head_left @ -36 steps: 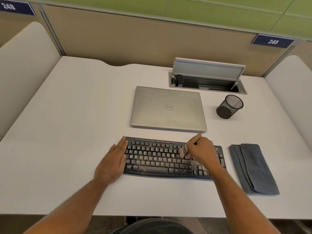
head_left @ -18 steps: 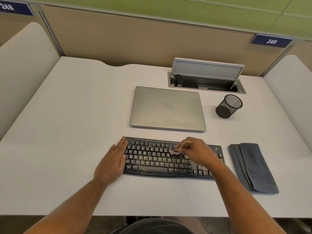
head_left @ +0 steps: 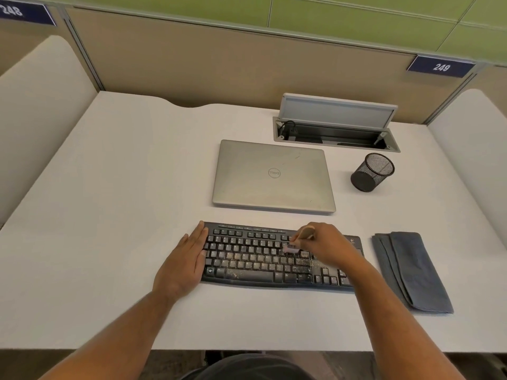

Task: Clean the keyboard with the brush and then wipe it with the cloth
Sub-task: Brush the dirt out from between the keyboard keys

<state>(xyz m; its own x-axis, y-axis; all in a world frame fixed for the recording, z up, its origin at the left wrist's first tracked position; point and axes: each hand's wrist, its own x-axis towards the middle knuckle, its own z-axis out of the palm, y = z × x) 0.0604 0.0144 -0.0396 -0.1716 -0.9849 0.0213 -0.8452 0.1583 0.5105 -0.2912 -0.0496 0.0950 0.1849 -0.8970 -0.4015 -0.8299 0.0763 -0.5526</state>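
A black keyboard [head_left: 255, 256] dusted with pale crumbs lies near the front of the white desk [head_left: 109, 215]. My right hand [head_left: 326, 248] grips a small wooden-handled brush [head_left: 297, 239] whose pale bristles touch the keys right of the keyboard's middle. My left hand [head_left: 183, 264] lies flat with straight fingers against the keyboard's left end. A folded grey cloth [head_left: 411, 270] sits on the desk just right of the keyboard, untouched.
A shut silver laptop [head_left: 273, 176] lies behind the keyboard. A black mesh pen cup [head_left: 371, 172] stands to its right. An open cable box [head_left: 334, 130] with its raised lid is set into the desk's back. Partition walls enclose the desk's back and both sides.
The brush and my right hand have swept leftward over the keys, then shifted slightly right and down again. My left hand has stayed at the keyboard's left end.
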